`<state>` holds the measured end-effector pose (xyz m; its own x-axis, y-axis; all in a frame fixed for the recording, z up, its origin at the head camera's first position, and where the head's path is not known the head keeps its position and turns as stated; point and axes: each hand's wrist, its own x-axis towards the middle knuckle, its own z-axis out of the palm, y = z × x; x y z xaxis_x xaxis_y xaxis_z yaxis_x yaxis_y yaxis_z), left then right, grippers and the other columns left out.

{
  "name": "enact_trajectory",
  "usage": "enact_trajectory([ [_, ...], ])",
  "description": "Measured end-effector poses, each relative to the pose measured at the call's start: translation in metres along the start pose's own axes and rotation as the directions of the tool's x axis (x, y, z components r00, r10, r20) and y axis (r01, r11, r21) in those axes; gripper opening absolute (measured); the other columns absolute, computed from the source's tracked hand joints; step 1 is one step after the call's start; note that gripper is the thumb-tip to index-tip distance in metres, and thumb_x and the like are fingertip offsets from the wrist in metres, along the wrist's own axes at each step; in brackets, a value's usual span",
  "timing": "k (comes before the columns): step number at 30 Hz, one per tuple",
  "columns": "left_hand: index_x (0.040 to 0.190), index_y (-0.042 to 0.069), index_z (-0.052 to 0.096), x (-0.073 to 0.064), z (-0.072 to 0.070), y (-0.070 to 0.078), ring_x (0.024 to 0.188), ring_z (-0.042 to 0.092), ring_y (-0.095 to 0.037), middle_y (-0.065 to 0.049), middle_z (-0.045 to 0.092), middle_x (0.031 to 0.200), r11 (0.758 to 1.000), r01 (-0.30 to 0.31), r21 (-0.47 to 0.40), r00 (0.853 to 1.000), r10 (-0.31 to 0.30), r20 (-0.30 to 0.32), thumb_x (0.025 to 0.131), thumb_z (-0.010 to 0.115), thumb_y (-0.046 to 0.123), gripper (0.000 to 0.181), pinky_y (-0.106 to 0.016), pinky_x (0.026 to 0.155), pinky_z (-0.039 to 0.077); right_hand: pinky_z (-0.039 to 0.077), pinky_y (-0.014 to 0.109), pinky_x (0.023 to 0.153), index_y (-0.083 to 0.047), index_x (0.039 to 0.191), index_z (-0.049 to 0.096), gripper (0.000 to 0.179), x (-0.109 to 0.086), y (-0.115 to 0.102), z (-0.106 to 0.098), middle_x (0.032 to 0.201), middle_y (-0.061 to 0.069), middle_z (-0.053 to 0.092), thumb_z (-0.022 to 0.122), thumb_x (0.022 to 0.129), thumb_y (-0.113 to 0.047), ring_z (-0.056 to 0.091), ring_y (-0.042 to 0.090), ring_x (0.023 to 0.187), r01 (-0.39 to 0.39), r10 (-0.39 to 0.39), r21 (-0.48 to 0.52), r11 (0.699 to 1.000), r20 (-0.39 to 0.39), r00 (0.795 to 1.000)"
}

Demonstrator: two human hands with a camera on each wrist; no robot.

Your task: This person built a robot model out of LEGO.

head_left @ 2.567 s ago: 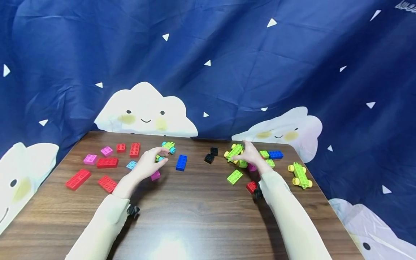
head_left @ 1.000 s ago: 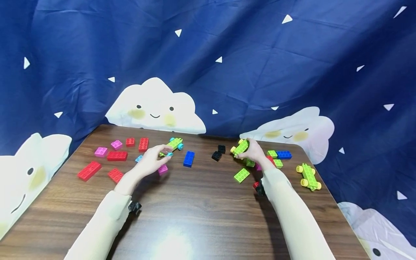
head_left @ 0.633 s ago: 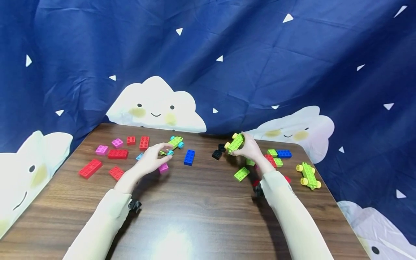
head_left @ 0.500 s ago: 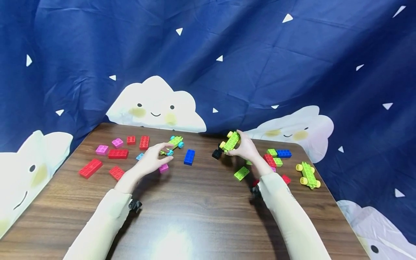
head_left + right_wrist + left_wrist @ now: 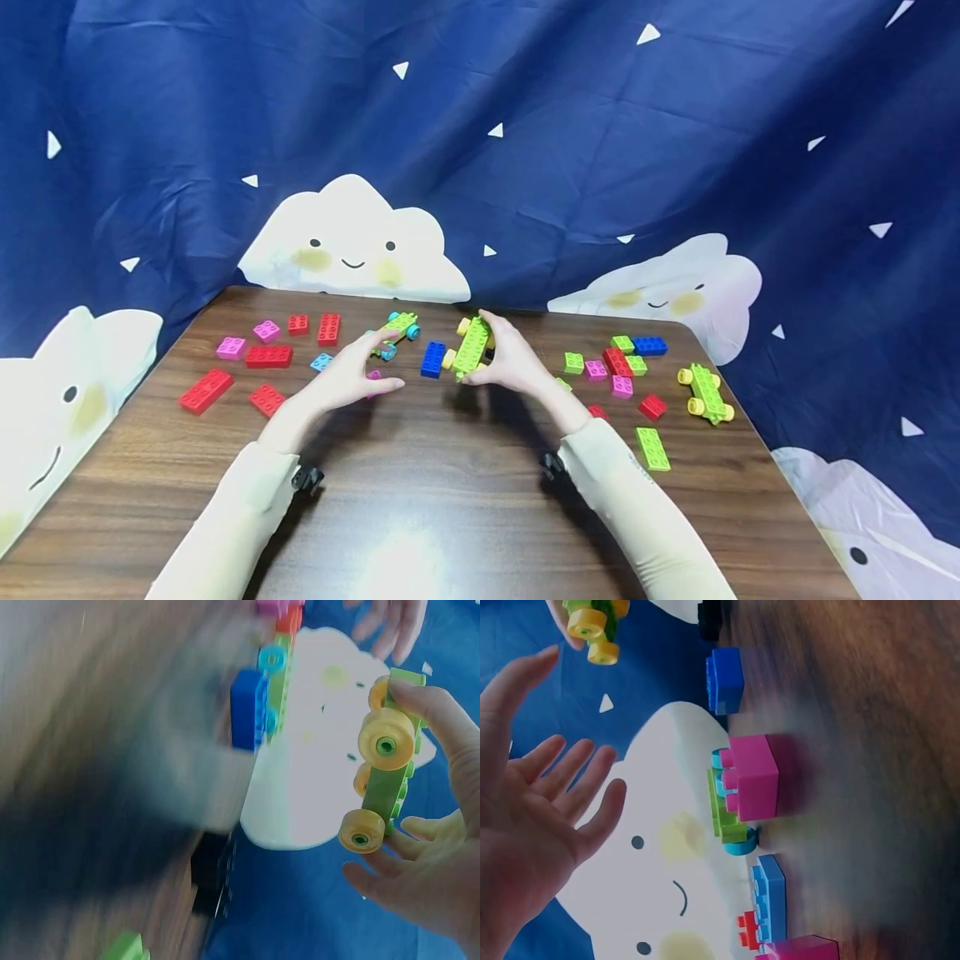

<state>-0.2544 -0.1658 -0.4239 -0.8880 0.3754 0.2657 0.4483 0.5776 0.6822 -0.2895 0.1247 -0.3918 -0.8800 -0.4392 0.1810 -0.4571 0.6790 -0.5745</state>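
We've got the lime yellow-wheeled car base (image 5: 472, 348) pinched between thumb and fingers of the right hand (image 5: 525, 367), up off the wooden table (image 5: 480, 467), near a blue 2x4 brick (image 5: 432, 360). The left hand (image 5: 341, 379) is spread wide, partly blocking our head view of the turquoise-wheeled base (image 5: 400, 325) and a magenta brick (image 5: 756, 780). Black bricks (image 5: 210, 860) are mostly hidden there too, behind the right hand.

1. Brown, wood-grained counter (image 5: 465, 508), a bright reflection on its near part.
2. Left: red bricks (image 5: 206, 392), pink bricks (image 5: 231, 347), a light blue brick (image 5: 321, 362).
3. Middle: a blue-wheeled green base (image 5: 401, 324) near a blue brick (image 5: 432, 360); black bricks (image 5: 210, 861).
4. Right: green bricks (image 5: 652, 449), a yellow-wheeled green base (image 5: 707, 393) near the edge.
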Motion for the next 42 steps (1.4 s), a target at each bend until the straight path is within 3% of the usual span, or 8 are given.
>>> enact_trajectory([
  [9, 0.152, 0.015, 0.032, -0.007, 0.003, 0.005, 0.142, 0.036, -0.031, -0.008, 0.036, 0.156, 1.0, 0.004, -0.013, 0.991, -0.002, 0.136, 0.073, 0.084, 0.043, 0.099, -0.055, 0.113, 0.032, 0.038, 0.047, 0.111, 0.0, 0.151, 0.028, 0.113, -0.014, -0.025, 0.029, 0.149, 0.02, 0.041, 0.091, 0.061, -0.026, 0.04, 0.033, 0.138, 0.025, -0.028, 0.033, 0.999, 0.068, 0.997],
  [16, 0.154, 0.012, 0.026, -0.012, 0.006, 0.01, 0.146, 0.028, -0.031, -0.011, 0.028, 0.16, 0.998, -0.008, -0.058, 0.975, 0.02, 0.221, 0.072, 0.087, 0.034, 0.105, -0.055, 0.114, 0.031, 0.039, 0.048, 0.11, 0.001, 0.151, 0.028, 0.114, -0.025, -0.036, 0.043, 0.147, 0.02, 0.043, 0.091, 0.06, -0.027, 0.043, 0.033, 0.135, 0.048, -0.054, 0.052, 0.997, 0.112, 0.992],
  [27, 0.15, -0.005, 0.025, -0.02, 0.01, 0.009, 0.137, 0.04, -0.04, -0.025, 0.036, 0.152, 0.994, -0.103, -0.022, 0.955, 0.105, 0.278, 0.065, 0.09, 0.034, 0.114, -0.053, 0.105, 0.043, 0.041, 0.046, 0.108, 0.001, 0.15, 0.028, 0.114, -0.035, -0.053, 0.064, 0.149, 0.02, 0.042, 0.092, 0.061, -0.029, 0.043, 0.033, 0.135, 0.055, -0.061, 0.037, 0.998, 0.184, 0.981],
  [34, 0.147, -0.009, 0.029, -0.025, 0.009, 0.007, 0.129, 0.048, -0.041, -0.027, 0.041, 0.147, 0.992, -0.124, 0.039, 0.948, 0.106, 0.301, 0.062, 0.09, 0.031, 0.113, -0.053, 0.105, 0.043, 0.042, 0.044, 0.109, 0.001, 0.15, 0.029, 0.114, -0.039, -0.062, 0.074, 0.149, 0.018, 0.043, 0.093, 0.061, -0.03, 0.044, 0.031, 0.136, 0.072, -0.074, 0.017, 0.997, 0.209, 0.975],
  [42, 0.144, -0.013, 0.03, -0.035, 0.008, 0.004, 0.135, 0.043, -0.041, -0.028, 0.044, 0.145, 0.988, -0.123, 0.094, 0.933, 0.083, 0.349, 0.061, 0.09, 0.032, 0.112, -0.056, 0.11, 0.036, 0.041, 0.039, 0.11, -0.001, 0.148, 0.033, 0.113, -0.039, -0.065, 0.087, 0.147, 0.014, 0.046, 0.093, 0.059, -0.033, 0.045, 0.027, 0.135, 0.109, -0.103, -0.015, 0.994, 0.23, 0.968],
])
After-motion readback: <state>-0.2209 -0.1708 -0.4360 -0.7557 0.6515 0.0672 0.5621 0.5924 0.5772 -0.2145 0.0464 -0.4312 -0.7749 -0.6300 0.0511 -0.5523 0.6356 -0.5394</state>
